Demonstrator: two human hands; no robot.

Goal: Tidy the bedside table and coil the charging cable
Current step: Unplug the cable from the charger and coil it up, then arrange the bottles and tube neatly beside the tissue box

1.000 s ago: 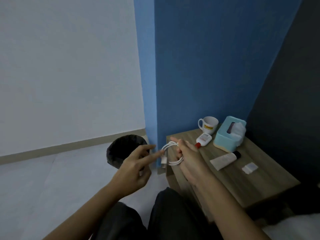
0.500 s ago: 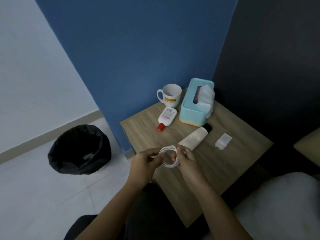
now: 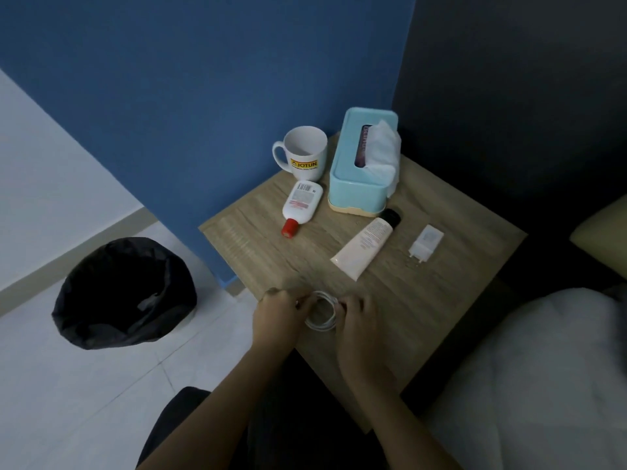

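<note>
- While both hands sit low over the near corner of the bedside table [image 3: 441, 310], the head cam has the white charging cable [image 3: 320, 312] wound into a small round coil right between them.
- Left hand [image 3: 276, 315] has its fingers curled in, pinching the left side of the coil; right hand [image 3: 358, 317] does the same on the right side, fingers closed on the loops. Can't tell if the coil touches the wood or hangs just above it.
- Past the fingers of the right hand, further back on the table, a pale cream tube [image 3: 368, 242] with a black cap lies diagonally.
- Just right of that tube, apart from it, is the white charger plug [image 3: 425, 242], lying flat.
- Well beyond the left fingers there's a white bottle [image 3: 302, 205] with a red cap, on its side, cap pointing toward the hands.
- Behind it, against the blue wall, a white mug [image 3: 303, 154] stands upright, with a light blue tissue box [image 3: 349, 171] just beside it, tissue poking out of the top.
- Off to the left of the left hand, down on the floor, a bin with a black bag [image 3: 125, 293].
</note>
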